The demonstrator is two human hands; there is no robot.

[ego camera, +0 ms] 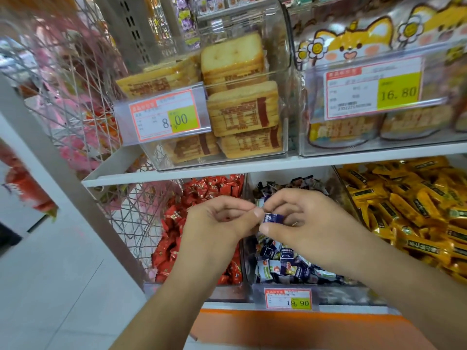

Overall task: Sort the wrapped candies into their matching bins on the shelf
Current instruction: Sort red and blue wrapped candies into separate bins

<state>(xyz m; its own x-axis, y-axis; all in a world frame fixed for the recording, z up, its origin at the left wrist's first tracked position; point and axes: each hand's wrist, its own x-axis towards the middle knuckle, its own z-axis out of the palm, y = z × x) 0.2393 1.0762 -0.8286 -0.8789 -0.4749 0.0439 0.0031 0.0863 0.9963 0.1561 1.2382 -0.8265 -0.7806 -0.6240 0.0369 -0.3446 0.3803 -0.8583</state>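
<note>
Head view: red bin (202,223) at 8 o'clock, blue bin (285,263) centre, yellow bin (404,210) at 3. Your left hand (217,221) and right hand (303,218) both pinch a blue candy (273,218) above the blue bin; loosen unevenly and it may drop into red.

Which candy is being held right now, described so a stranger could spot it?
Start at the lower shelf's middle bin, between the red candies and yellow candies. Above it, both hands pinch one small candy, the left hand and right hand meeting there. It alone is lifted, dark blue.
</note>
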